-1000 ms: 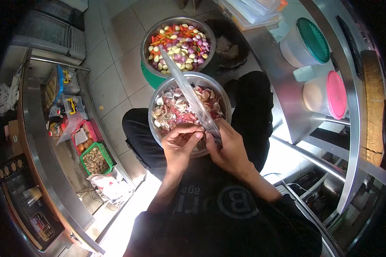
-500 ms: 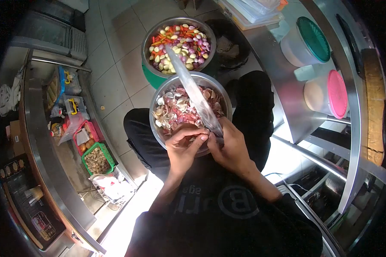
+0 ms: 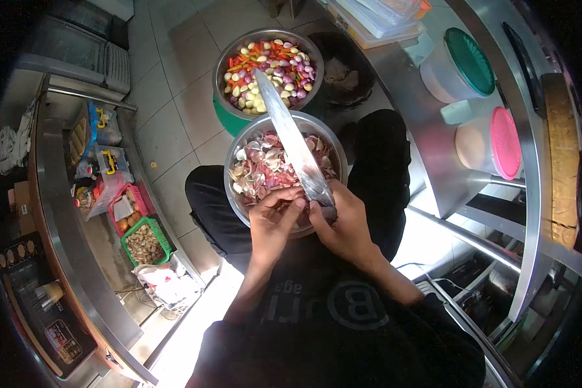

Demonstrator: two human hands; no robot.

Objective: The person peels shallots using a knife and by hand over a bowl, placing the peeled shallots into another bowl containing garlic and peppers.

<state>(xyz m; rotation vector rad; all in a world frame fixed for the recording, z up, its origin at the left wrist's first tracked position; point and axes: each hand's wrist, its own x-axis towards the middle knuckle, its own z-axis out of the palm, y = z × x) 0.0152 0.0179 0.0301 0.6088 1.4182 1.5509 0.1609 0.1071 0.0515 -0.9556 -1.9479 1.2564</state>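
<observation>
My right hand (image 3: pixel 344 216) is closed round the handle end of a large kitchen knife (image 3: pixel 290 136). Its long blade points away from me, over the near bowl toward the far one. My left hand (image 3: pixel 275 216) is closed in a pinch beside the knife's base; whatever lies between its fingers is hidden. Both hands are over the near rim of a metal bowl (image 3: pixel 233 187) of papery garlic and shallot skins (image 3: pixel 262 165), between my legs. Beyond it, a second metal bowl (image 3: pixel 220 87) holds peeled garlic, shallots (image 3: pixel 297 68) and red and orange chillies (image 3: pixel 242 63).
At right, a steel counter (image 3: pixel 427 152) carries a green-lidded tub (image 3: pixel 469 61) and a pink-lidded tub (image 3: pixel 504 142). A left shelf holds a green basket (image 3: pixel 145 240) of small brownish pieces and a pink basket (image 3: pixel 139 200). A green stand (image 3: pixel 226 119) supports the far bowl.
The knife has turned so more of its flat blade faces me. My right thumb has moved slightly away from my left fingers. The bowls look the same.
</observation>
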